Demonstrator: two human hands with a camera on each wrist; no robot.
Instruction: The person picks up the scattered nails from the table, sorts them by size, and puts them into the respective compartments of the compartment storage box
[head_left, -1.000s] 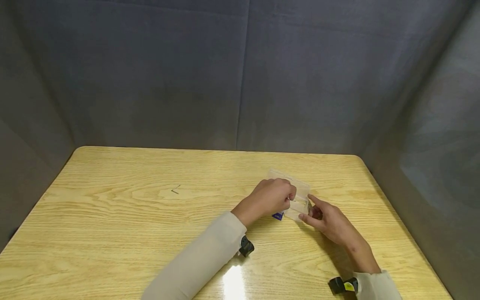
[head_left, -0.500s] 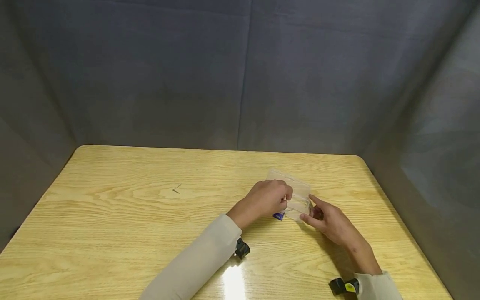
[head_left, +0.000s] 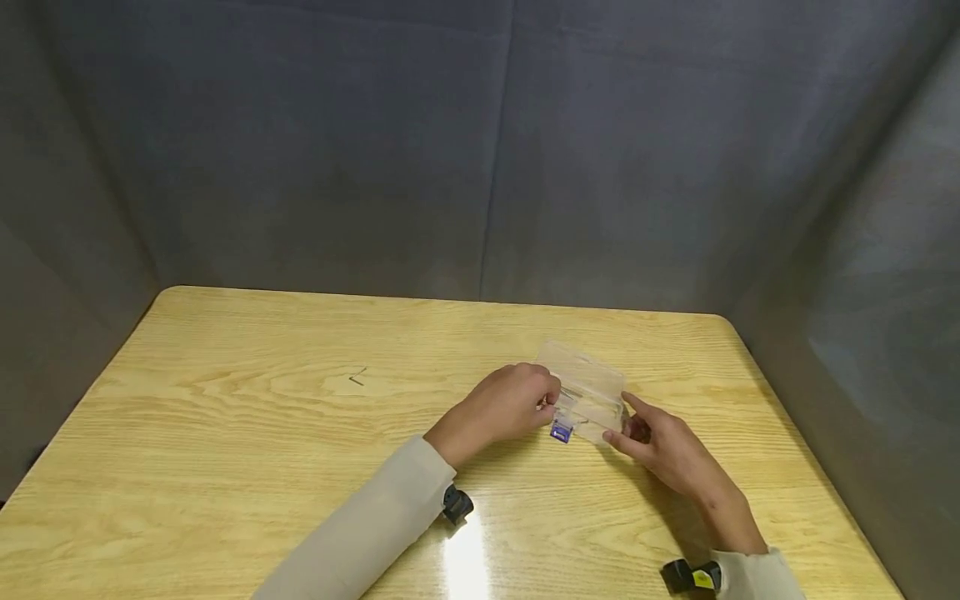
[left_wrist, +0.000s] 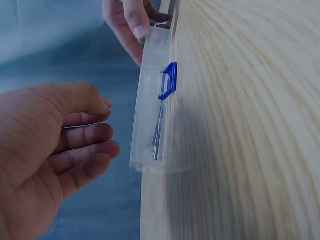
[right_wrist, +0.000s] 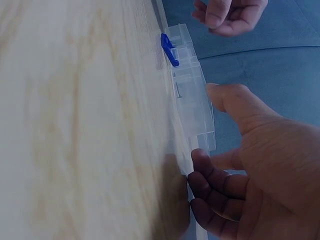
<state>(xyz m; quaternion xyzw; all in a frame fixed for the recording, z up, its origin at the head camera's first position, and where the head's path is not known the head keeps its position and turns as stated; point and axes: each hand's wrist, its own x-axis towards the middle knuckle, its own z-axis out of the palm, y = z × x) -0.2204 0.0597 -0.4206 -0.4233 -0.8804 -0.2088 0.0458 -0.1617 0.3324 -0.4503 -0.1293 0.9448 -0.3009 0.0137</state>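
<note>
A clear plastic box (head_left: 603, 412) lies on the table's right half, its lid (head_left: 581, 368) swung back. A blue latch (head_left: 560, 432) sticks out from its near side. Several thin dark metal pieces (left_wrist: 158, 132) lie inside; their exact kind cannot be told. My right hand (head_left: 670, 446) holds the box's right end, with the thumb at the near edge and the forefinger at the far side. Just off the left end hovers my left hand (head_left: 501, 407), fingers loosely curled and nothing visible between them.
Two thin dark pieces (head_left: 356, 381) lie on the wooden table (head_left: 225, 467) left of centre. Grey curtains (head_left: 337, 158) stand behind the table and along both sides. A camera (head_left: 456, 504) is strapped to the left wrist.
My left hand has drawn back leftward from above the box, uncovering the blue latch and more of the inside. The right hand stays at the box's right end.
</note>
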